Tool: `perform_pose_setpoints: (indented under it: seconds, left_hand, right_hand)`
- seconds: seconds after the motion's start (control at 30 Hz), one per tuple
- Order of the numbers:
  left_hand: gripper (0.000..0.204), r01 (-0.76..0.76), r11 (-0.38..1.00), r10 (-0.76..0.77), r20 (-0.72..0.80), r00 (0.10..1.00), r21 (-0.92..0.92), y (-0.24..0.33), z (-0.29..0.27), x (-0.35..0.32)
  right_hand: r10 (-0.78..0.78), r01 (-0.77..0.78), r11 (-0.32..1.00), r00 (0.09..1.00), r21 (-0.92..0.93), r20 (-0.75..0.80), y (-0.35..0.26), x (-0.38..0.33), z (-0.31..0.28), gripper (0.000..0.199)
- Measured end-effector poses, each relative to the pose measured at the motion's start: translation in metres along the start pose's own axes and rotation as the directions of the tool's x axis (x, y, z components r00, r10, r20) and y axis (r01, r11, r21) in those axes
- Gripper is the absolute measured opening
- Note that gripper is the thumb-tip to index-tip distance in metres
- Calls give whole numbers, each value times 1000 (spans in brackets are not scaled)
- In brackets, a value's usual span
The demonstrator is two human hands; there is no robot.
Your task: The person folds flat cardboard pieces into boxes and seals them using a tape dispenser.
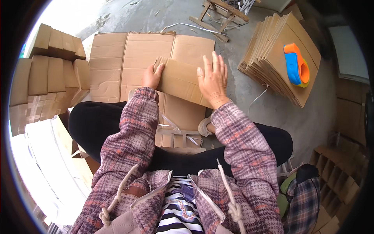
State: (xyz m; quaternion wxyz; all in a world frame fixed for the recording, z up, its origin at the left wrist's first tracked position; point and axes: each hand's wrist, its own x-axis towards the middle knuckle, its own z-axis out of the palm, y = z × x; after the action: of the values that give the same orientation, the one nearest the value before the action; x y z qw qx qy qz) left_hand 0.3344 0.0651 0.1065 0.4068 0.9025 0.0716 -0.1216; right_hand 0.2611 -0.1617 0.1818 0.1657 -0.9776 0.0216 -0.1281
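A long brown cardboard box (182, 80) lies tilted across a flattened cardboard sheet (146, 43) in front of me. My left hand (152, 75) grips the box's left end, thumb on the upper face and the other fingers partly hidden. At the right end, my right hand (214, 81) is stretched flat with its fingers raised and apart. Its palm side is beside or against that end; whether it touches cannot be made out.
Stacked cardboard boxes (48, 76) rise at the left. To the right, a pile of flat cardboard (272, 50) carries an orange and blue tape dispenser (296, 66). A wooden stand (220, 17) is at the back, and divided cardboard pieces (339, 171) lie at lower right.
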Motion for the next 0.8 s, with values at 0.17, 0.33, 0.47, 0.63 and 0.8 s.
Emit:
perform_pose_setpoints:
  seconds: [0.17, 0.33, 0.47, 0.63, 0.8]
  left_hand:
    - [55, -4, 990, 14, 71, 997, -143, -12, 1, 6]
    - [55, 62, 946, 10, 220, 975, -318, -15, -3, 8]
    - [66, 285, 921, -178, 365, 914, -264, -17, -12, 12]
    - [70, 476, 712, -182, 518, 836, -517, -3, -7, 9]
    - [63, 452, 687, -127, 518, 846, -570, -50, 21, 26]
  right_hand:
    - [78, -79, 989, 997, -127, -8, -4, -16, 55, 55]
    - [636, -556, 438, 747, 707, 194, 70, -38, 67, 62]
    - [452, -401, -434, 678, 807, 580, 74, -46, 85, 67]
    - [370, -381, -552, 686, 742, 627, 134, -76, 162, 70]
    - [-251, -245, -968, 933, -58, 257, 147, -85, 176, 59]
